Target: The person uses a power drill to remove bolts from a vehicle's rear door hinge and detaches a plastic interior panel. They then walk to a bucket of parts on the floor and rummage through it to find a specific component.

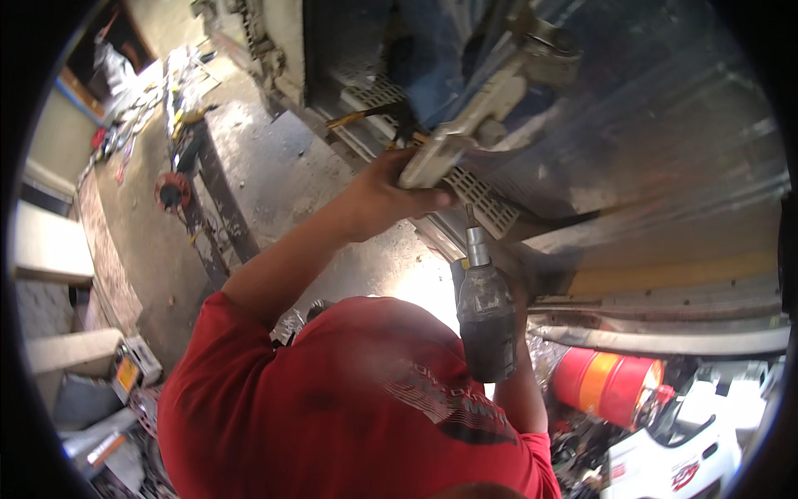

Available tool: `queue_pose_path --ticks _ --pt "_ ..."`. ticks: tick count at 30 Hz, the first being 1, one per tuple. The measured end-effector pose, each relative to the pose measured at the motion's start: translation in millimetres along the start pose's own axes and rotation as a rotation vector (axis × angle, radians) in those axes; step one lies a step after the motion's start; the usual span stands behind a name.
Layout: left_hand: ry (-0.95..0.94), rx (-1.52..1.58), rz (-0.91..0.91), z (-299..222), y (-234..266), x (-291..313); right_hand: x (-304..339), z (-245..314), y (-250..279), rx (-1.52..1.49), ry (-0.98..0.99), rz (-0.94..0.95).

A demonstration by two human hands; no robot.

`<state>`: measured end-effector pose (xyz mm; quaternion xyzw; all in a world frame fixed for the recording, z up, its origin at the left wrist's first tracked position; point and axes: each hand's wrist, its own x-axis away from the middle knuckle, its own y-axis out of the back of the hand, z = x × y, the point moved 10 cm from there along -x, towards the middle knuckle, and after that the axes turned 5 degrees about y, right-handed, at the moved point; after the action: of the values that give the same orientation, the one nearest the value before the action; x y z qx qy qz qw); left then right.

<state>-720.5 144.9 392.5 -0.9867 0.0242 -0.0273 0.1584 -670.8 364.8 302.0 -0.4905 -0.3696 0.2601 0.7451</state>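
My left hand (pixel 384 200) is closed around the lower end of a pale metal arm (pixel 470 125), which slants up to the right and has a bolt head on its side. Just to the right, an impact wrench (pixel 489 320) with a dark body and silver nose points upward, a socket or bit at its tip near the arm. Mostly hidden behind that wrench, my right hand (pixel 519 291) grips it from the far side. Behind the metal arm lies a slotted grille-like step (pixel 482 204), along with a yellow-orange handled thing (pixel 357 118).
A large shiny vehicle panel (pixel 665 183) fills the upper right. A red drum with an orange band (pixel 607 384) and a white plastic panel (pixel 677 457) lie at the lower right. Across the floor at left runs a dark metal beam (pixel 220 183) beside a rusty round part (pixel 172 191).
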Motion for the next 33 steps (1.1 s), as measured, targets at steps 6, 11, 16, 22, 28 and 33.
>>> queue_pose_path --ticks 6,11,16,22,28,33 --pt "0.039 0.044 -0.009 9 -1 3 -10 9 16 0.888 0.111 -0.239" --pt "0.03 -0.004 -0.138 12 16 2 -19 -11 -5 0.694 -0.032 -0.106" --pt "0.045 0.088 -0.109 28 17 -3 -5 12 -58 1.523 0.263 0.22" --pt "0.002 0.011 -0.286 49 25 -41 20 40 -30 1.904 0.393 0.047" --pt "-0.077 -0.161 -0.447 127 9 -110 57 59 12 1.754 0.392 -0.271" --pt "-0.254 -0.283 -0.429 148 -51 -164 91 66 43 1.649 0.432 -0.508"
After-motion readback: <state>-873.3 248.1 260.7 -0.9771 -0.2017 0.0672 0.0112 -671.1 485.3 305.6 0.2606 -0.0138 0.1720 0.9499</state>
